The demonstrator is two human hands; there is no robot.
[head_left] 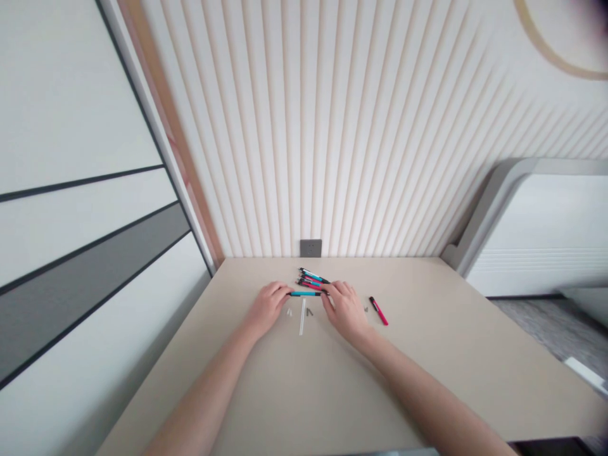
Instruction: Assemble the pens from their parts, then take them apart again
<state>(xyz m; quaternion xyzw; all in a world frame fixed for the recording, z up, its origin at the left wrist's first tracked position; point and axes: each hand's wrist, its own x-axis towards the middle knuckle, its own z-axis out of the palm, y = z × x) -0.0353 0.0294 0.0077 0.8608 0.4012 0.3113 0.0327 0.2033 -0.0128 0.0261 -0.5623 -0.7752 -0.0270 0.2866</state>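
Note:
A blue pen with black ends point(305, 294) lies level between my two hands. My left hand point(270, 306) pinches its left end, and my right hand point(346, 309) has its fingers closed on the right end. Just behind it several blue and red pens point(312, 277) lie in a loose bunch, partly beside my right fingers. Thin white sticks point(302, 316) lie on the table in front of the pen, with small white pieces point(289, 311) to their left and small grey pieces point(310, 311) to their right. Another tiny grey piece point(365, 310) is right of my right hand.
A red pen with a black end point(379, 311) lies on the beige table point(427, 354), right of my right hand. A dark wall socket point(310, 247) sits behind the table. A white cabinet stands left, a bed headboard right. A dark object shows at the front right edge.

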